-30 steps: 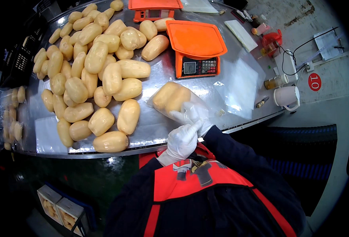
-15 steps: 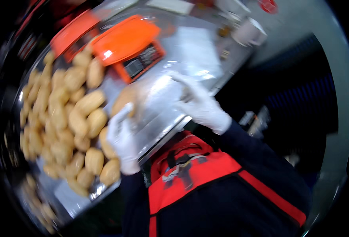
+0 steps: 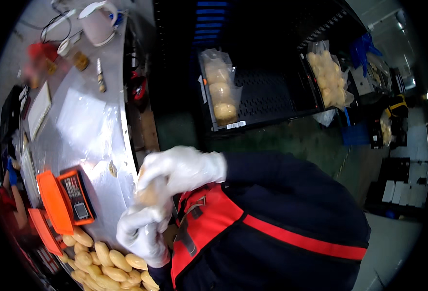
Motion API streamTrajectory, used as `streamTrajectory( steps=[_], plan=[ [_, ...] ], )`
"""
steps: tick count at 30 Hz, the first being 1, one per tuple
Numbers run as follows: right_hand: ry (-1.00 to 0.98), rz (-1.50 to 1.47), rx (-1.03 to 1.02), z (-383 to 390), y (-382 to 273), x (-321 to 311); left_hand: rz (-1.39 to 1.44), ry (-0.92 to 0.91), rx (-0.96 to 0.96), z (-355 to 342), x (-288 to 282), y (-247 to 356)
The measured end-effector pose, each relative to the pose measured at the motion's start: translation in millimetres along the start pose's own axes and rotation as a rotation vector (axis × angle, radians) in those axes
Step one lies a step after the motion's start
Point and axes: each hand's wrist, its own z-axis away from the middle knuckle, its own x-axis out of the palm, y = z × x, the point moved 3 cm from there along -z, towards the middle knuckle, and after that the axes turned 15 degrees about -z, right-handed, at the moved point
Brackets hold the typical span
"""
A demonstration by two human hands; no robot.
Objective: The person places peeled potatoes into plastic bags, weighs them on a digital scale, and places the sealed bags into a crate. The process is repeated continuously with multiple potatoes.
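My left hand (image 3: 143,235) and my right hand (image 3: 182,169), both in white gloves, meet just off the table edge. Between their curled fingers is a tan peeled potato (image 3: 151,193), blurred and partly covered by the gloves. The right hand lies over its far side, while the left closes on it from the near side. Close to my left hand, many peeled potatoes (image 3: 109,266) lie heaped on the metal table (image 3: 114,145). Left of the hands stands an orange scale (image 3: 56,201) with a dark keypad.
A clear plastic bag (image 3: 83,114) lies flat on the table. Beyond it are a knife (image 3: 100,75) and a white jug (image 3: 97,24). Black crates hold bagged potatoes (image 3: 221,92) and another potato bag (image 3: 326,77). Another person's arm (image 3: 17,199) shows at far left.
My view has swung right, toward the crates. My hands, earlier apart over the table with the potato beside the left one, have come together around it at the table edge.
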Motion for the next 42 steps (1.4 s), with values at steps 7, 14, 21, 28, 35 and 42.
streamTrajectory(
  steps=[7,14,21,28,35,42],
  plan=[
    [0.615,0.423,0.153,116,-62,-190,-0.135,-0.139,-0.188,-69,108,-9],
    [1.046,0.456,0.582,215,31,-387,-0.247,-0.082,-0.629,-51,99,-97],
    [1.079,0.353,0.717,234,223,-483,-0.569,-0.007,-0.725,-15,85,-124],
    [0.947,0.812,0.498,176,217,-483,-0.678,-0.069,-0.615,-6,76,-115],
    [0.337,0.366,0.001,-120,76,-214,-0.770,0.024,-0.586,7,58,-106],
    [-0.309,0.856,0.276,-243,233,-41,-0.895,0.396,-0.568,47,16,-85]
  ],
)
